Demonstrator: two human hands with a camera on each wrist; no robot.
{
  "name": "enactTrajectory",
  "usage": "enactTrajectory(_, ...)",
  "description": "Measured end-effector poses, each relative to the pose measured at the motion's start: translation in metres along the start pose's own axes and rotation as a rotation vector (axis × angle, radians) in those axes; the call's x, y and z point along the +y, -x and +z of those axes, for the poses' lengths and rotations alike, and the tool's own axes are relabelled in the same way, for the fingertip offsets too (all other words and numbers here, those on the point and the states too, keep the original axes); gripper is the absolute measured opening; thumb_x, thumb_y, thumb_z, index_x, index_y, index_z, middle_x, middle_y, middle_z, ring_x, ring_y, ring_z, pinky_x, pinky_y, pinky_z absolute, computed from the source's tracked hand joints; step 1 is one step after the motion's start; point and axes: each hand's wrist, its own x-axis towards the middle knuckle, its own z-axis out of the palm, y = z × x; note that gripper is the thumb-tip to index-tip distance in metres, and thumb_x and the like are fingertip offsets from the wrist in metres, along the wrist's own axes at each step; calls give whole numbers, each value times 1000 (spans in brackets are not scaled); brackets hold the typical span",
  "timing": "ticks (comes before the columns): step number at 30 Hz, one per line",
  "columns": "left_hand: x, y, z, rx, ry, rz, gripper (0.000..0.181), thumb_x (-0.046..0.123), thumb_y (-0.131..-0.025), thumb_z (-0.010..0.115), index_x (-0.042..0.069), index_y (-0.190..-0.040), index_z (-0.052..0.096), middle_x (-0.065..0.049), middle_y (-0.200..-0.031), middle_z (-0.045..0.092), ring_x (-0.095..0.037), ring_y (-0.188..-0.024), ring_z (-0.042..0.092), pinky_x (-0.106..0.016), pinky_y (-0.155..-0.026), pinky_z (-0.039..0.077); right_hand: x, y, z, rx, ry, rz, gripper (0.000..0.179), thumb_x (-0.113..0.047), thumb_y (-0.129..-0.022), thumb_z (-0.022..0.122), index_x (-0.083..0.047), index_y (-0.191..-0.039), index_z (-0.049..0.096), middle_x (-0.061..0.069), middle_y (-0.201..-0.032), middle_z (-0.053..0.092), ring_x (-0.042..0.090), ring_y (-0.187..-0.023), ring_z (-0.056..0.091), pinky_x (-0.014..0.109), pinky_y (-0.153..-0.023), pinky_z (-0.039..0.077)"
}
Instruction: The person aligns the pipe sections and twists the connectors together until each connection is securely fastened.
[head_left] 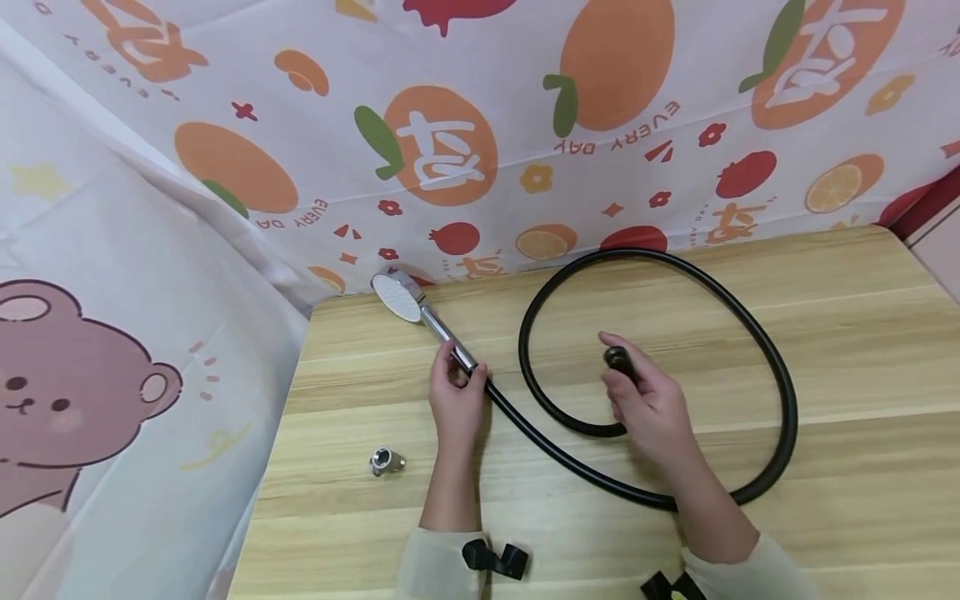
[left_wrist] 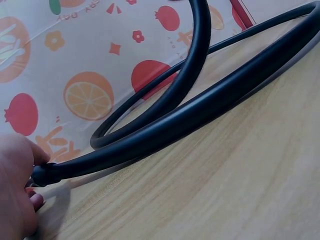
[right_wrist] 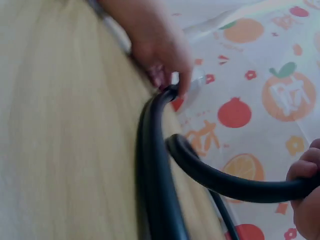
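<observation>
A chrome shower head (head_left: 397, 298) with a pale round face lies toward the table's back left, its handle angled toward me. My left hand (head_left: 459, 408) pinches the lower end of that handle, where the black shower hose (head_left: 783, 400) joins it. From there the hose sweeps right in one wide loop. My right hand (head_left: 656, 408) grips its other end, with the dark end fitting (head_left: 619, 360) showing between thumb and fingers. In the right wrist view, the hose rises off the table into the right-hand fingers (right_wrist: 306, 172).
A small metal connector (head_left: 386, 461) lies on the wooden table (head_left: 337, 517), left of my left forearm. Fruit-patterned cloth (head_left: 322, 150) hangs along the back edge, and a bear-printed cloth (head_left: 150, 317) hangs on the left.
</observation>
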Motion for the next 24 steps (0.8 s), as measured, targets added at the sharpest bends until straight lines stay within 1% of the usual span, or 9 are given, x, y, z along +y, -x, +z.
enactTrajectory(3, -2, 1, -2, -1, -19, 1, 63, 7, -85, 74, 18, -142, 50, -10, -116, 61, -16, -80, 50, -22, -67, 46, 7, -7, 9, 2, 228, -22, 38, -17, -98, 61, -24, -135, 59, 8, -99, 70, 16, -74, 62, 30, -64, 55)
enactTrajectory(6, -5, 1, -4, -10, -16, 18, 63, 7, -85, 74, 17, -142, 50, -10, -120, 62, -20, -89, 55, -28, -76, 49, 16, -13, 15, 16, 388, -83, 39, -23, -95, 67, -25, -133, 61, 6, -121, 69, 17, -96, 67, 38, -78, 58)
enactTrajectory(8, -5, 3, -6, -37, 18, 33, 64, 4, -85, 73, 14, -143, 49, -12, -128, 60, -25, -99, 59, -35, -87, 52, 23, -17, 17, 49, 448, -138, 39, -22, -93, 70, -20, -131, 63, 10, -120, 70, 23, -97, 70, 43, -76, 59)
enactTrajectory(10, -5, 6, -7, -70, 56, 43, 66, 2, -85, 72, 12, -145, 46, -15, -138, 55, -31, -112, 59, -41, -100, 49, 30, -21, 17, 112, 500, -185, 40, -21, -91, 72, -16, -130, 64, 14, -119, 70, 29, -98, 71, 47, -73, 60)
enactTrajectory(14, -4, 12, -8, -126, 127, 33, 71, -3, -86, 69, 8, -149, 39, -19, -157, 31, -36, -137, 43, -41, -115, 35, 44, -28, 15, 246, 548, -255, 41, -17, -88, 75, -12, -128, 65, 17, -117, 70, 35, -95, 71, 50, -69, 59)
enactTrajectory(17, 2, 16, -10, -153, 105, 10, 72, -1, -87, 68, 11, -151, 36, -20, -162, 15, -35, -145, 32, -38, -117, 31, 51, -30, 14, 308, 540, -289, 41, -15, -87, 75, -11, -127, 66, 17, -117, 70, 36, -96, 71, 51, -70, 59)
enactTrajectory(19, 10, 19, -14, -171, 33, -4, 72, 6, -89, 69, 15, -152, 36, -20, -163, 10, -36, -145, 30, -39, -116, 33, 53, -30, 13, 337, 528, -299, 40, -14, -88, 75, -10, -126, 66, 17, -116, 70, 36, -97, 71, 51, -72, 59)
enactTrajectory(22, 27, 28, -27, -211, -50, 1, 65, 12, -90, 70, 16, -149, 42, -17, -163, 16, -36, -141, 37, -40, -111, 39, 55, -30, 12, 368, 492, -292, 39, -12, -87, 75, -7, -125, 67, 21, -112, 70, 36, -96, 71, 51, -72, 59)
enactTrajectory(24, 39, 32, -38, -207, -31, 33, 54, 9, -90, 69, 11, -141, 52, -16, -155, 37, -34, -131, 51, -39, -103, 48, 55, -31, 11, 380, 474, -272, 39, -14, -88, 74, -7, -126, 66, 23, -112, 70, 36, -95, 71, 48, -71, 60)
